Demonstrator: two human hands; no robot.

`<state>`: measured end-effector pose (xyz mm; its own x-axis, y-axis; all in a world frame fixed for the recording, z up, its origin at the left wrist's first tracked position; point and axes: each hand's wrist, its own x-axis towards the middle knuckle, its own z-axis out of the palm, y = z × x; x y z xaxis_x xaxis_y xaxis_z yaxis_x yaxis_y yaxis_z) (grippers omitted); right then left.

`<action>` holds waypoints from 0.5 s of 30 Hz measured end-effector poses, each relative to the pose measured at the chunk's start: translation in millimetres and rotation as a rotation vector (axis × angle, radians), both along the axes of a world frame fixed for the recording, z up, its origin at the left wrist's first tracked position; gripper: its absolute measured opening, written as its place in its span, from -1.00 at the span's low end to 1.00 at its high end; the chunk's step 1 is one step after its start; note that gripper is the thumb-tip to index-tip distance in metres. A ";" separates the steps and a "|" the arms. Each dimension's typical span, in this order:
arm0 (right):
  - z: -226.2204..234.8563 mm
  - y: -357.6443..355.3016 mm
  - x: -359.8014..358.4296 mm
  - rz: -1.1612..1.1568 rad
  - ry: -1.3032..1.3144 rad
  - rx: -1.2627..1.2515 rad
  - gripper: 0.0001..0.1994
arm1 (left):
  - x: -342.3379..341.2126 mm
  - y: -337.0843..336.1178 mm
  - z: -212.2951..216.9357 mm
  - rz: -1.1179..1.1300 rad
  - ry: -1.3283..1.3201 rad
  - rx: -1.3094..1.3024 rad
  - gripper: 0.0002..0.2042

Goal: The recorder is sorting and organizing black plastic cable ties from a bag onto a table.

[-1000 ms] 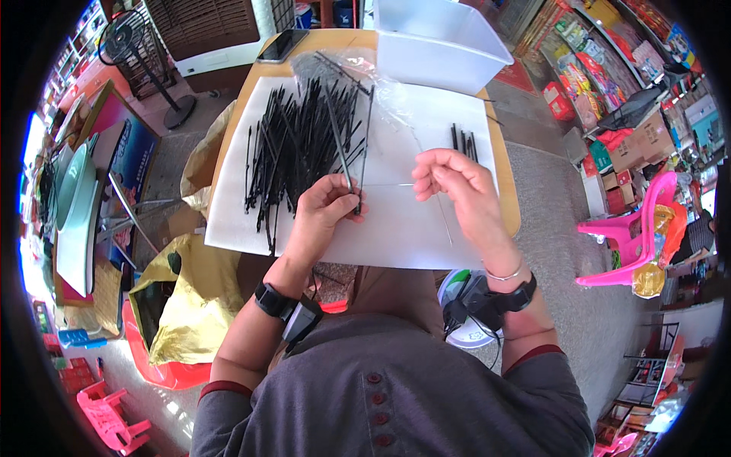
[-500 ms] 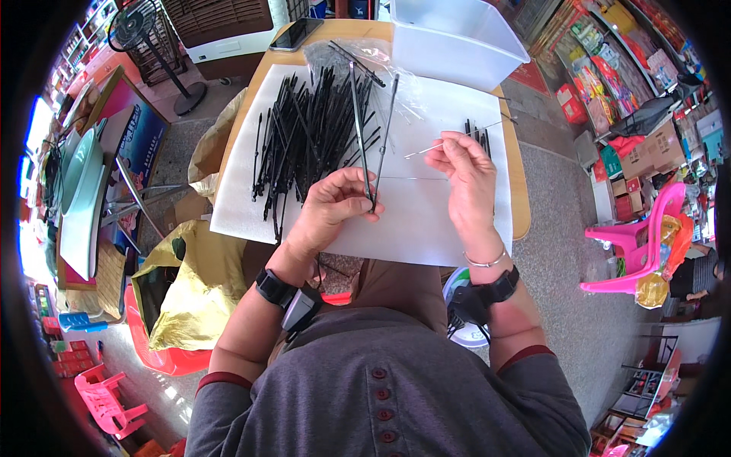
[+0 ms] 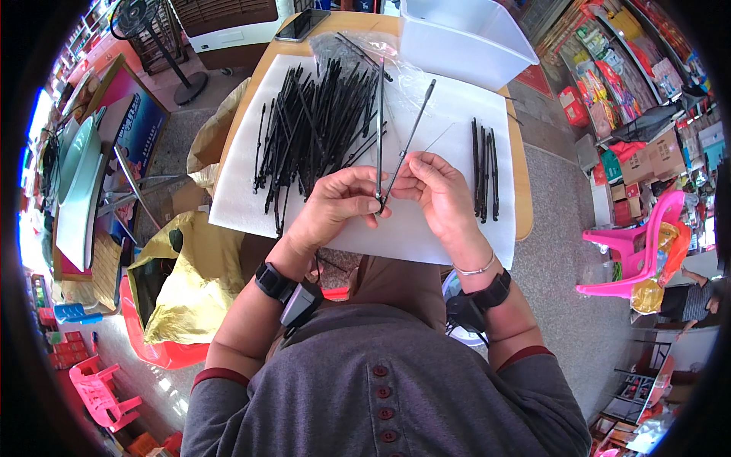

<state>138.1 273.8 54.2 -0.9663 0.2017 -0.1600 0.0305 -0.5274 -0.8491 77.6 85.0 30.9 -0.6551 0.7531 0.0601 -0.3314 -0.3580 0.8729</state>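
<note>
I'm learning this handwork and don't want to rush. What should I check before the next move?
1. Left hand holding the two dark rods near their lower ends: ok.
2. Right hand close to those rods: ok.
3. What that hand pinches: cannot tell, too fine.
4. Large rod pile apart from the small rod group: ok.
5. Phone off the white sheet: ok.

Grey shirt (image 3: 312, 381), maroon buttons (image 3: 383, 391) and cuffs (image 3: 221, 375), black wrist straps (image 3: 276, 282), bangle (image 3: 478, 269), seemingly silver.

On our counter (image 3: 521, 206) we see a white sheet (image 3: 461, 145), a phone (image 3: 303, 25) far left, a clear box (image 3: 457, 53) far right.
</note>
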 end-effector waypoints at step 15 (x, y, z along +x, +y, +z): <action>-6.4 3.2 1.6 0.076 0.088 -0.032 -0.86 | 0.5 -1.7 6.6 -0.069 0.036 -0.066 -0.65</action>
